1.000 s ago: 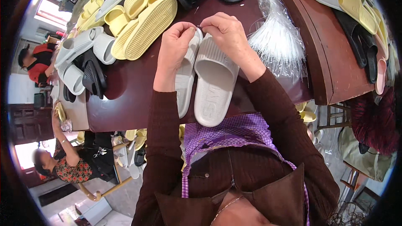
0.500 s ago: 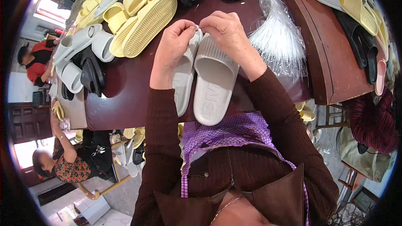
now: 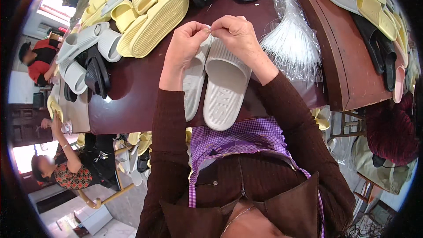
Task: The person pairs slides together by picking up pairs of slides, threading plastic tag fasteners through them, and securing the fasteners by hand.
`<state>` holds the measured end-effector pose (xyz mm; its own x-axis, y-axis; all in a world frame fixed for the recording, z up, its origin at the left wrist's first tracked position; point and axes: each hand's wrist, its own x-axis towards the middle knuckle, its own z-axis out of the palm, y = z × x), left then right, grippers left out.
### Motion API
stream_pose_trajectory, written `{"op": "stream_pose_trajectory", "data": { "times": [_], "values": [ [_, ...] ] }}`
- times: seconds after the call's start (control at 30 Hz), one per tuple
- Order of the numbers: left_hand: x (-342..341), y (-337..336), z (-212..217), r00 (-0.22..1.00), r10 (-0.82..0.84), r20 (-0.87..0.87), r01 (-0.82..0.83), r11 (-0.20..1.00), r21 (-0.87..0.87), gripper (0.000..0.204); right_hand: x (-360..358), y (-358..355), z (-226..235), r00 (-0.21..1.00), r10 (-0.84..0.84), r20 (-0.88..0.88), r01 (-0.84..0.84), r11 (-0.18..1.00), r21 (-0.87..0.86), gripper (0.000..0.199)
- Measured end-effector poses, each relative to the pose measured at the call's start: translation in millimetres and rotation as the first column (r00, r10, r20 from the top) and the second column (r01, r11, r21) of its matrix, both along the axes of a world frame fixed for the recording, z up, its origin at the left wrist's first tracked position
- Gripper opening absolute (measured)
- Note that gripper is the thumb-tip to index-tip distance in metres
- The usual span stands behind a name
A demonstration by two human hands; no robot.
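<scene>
Our left hand and right hand pinch; we can't tell on what. Under them, two gray slides lie long-ways, toes away from us. Yellow slides sit left of our hands, white strands right.

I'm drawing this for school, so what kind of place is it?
Probably a slipper workshop: yellow slippers lie on the table, along with a bundle of white strands, and another person handles a slipper.
</scene>
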<state>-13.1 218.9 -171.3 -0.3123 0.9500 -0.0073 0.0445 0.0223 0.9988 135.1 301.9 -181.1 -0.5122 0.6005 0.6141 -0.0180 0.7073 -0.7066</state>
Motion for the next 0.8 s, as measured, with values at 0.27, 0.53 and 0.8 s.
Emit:
{"op": "stream_pose_trajectory", "data": {
  "times": [0.27,0.53,0.8],
  "values": [
    [-2,4,2,0.992,0.124,-0.032,-0.120,0.988,0.098,0.016,0,9,1,0.991,-0.120,-0.064,0.133,0.950,0.281,0.008],
    [-94,-50,-33,0.914,0.324,-0.243,-0.347,0.936,-0.059,0.026,64,-71,21,0.990,0.101,0.102,-0.083,0.982,-0.171,0.016],
    [-69,-48,-58,0.960,0.278,-0.024,-0.279,0.957,-0.082,0.025,37,-74,-22,0.914,0.066,0.401,-0.024,0.994,-0.109,0.038]
  ]
}}
